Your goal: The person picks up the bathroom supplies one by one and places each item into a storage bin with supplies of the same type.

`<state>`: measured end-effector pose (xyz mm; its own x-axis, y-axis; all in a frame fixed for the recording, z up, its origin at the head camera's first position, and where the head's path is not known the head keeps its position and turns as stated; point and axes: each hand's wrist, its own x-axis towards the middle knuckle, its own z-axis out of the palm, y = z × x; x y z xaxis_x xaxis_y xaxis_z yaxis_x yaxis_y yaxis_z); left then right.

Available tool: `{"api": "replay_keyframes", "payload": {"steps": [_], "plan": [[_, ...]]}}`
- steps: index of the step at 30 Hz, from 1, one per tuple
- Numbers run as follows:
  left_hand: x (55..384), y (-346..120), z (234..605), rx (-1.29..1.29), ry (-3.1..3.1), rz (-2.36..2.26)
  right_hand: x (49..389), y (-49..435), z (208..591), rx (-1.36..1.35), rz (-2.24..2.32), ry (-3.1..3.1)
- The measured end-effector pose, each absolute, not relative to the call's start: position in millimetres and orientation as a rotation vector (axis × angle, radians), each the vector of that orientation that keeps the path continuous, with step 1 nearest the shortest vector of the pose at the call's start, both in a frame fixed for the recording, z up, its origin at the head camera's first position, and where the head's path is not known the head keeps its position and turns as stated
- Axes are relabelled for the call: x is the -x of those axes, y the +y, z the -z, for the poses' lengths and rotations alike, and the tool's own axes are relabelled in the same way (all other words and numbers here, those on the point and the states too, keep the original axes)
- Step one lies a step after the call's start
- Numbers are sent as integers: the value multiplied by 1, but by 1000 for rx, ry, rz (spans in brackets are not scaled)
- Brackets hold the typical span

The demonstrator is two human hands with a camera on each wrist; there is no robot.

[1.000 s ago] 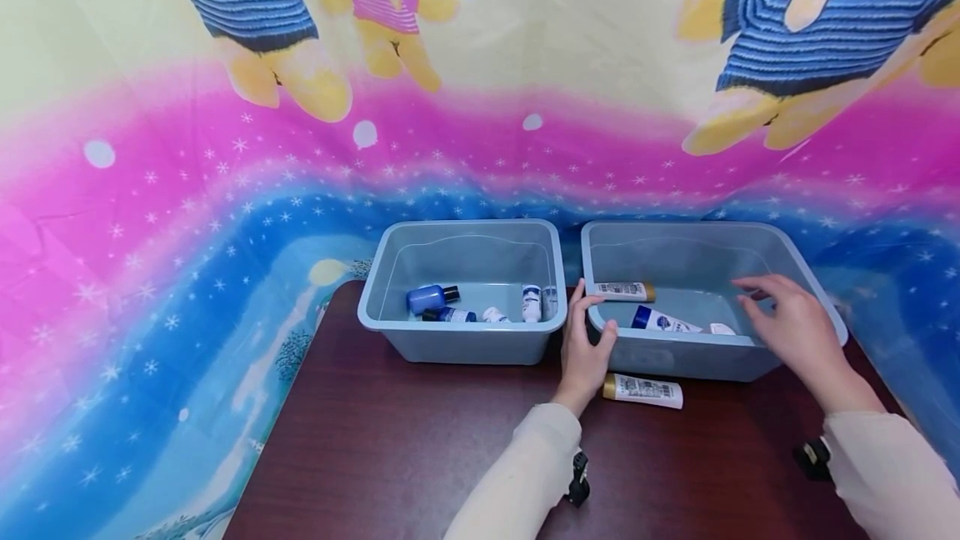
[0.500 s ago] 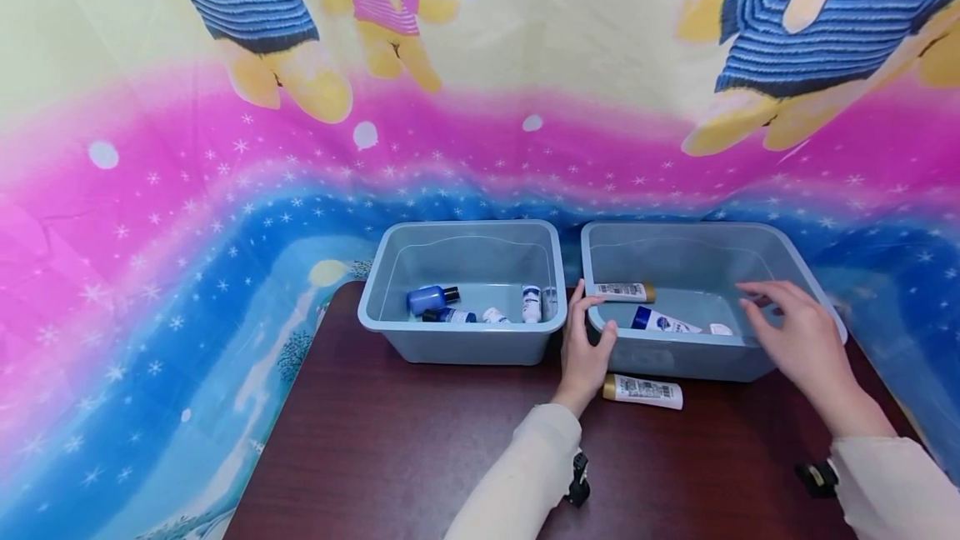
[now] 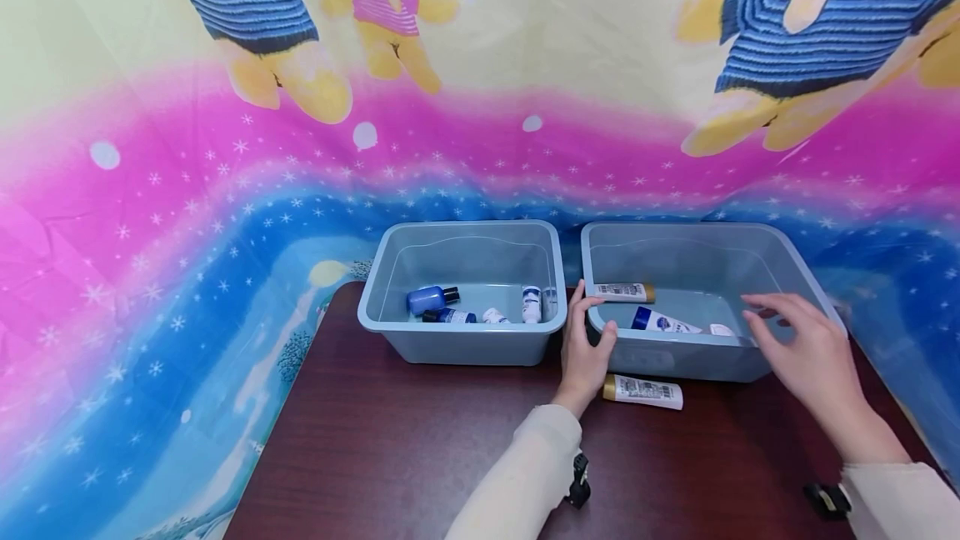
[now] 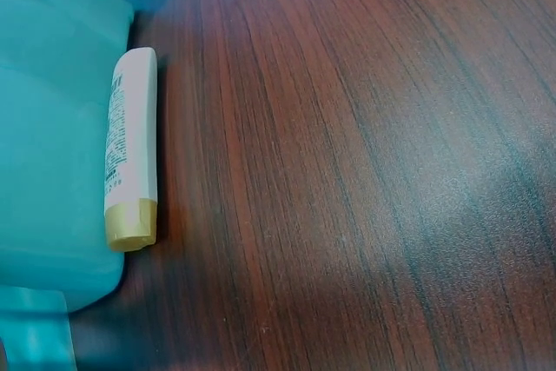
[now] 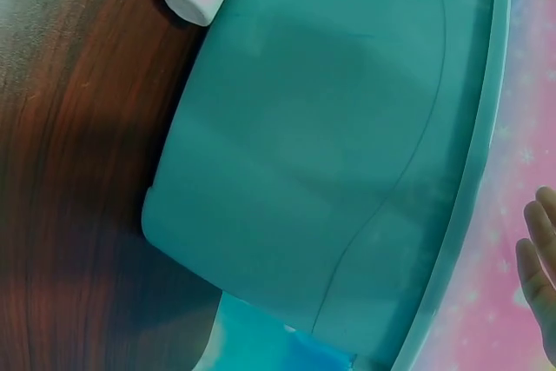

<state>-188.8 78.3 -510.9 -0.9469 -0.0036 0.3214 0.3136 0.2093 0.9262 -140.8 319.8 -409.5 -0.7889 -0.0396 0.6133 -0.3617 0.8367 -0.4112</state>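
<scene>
My left hand (image 3: 587, 354) is at the front left corner of the right grey-blue plastic bin (image 3: 675, 350), fingers extended along its side and thumb near its front wall. Over the front right rim hovers my right hand (image 3: 806, 348), its fingers loosely bent with nothing between them; some of its fingers (image 5: 540, 258) show at the right wrist view's edge. Inside this bin lie a gold-capped tube (image 3: 622, 292), a blue-capped white tube (image 3: 667, 322) and a small white item (image 3: 722, 329), partly hidden. A white gold-capped tube (image 3: 647, 391) lies on the table against the bin's front.
Left of it stands a second grey-blue bin (image 3: 465, 346) with a blue bottle (image 3: 426, 299), a dark blue bottle (image 3: 450, 316), a white bottle (image 3: 531, 304) and a small white item (image 3: 495, 316). Both bins sit on a dark wooden table (image 3: 390, 448) before a patterned cloth (image 3: 480, 148).
My right hand has drawn back slightly towards the front and right, from inside the right bin to over its rim. My left hand and the tubes have stayed in place.
</scene>
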Motion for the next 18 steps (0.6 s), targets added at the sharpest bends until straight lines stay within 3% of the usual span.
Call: {"api": "replay_keyframes", "payload": {"steps": [18], "plan": [[188, 77, 511, 299, -2230, 1794, 118, 308, 424, -378, -668, -2354]]}}
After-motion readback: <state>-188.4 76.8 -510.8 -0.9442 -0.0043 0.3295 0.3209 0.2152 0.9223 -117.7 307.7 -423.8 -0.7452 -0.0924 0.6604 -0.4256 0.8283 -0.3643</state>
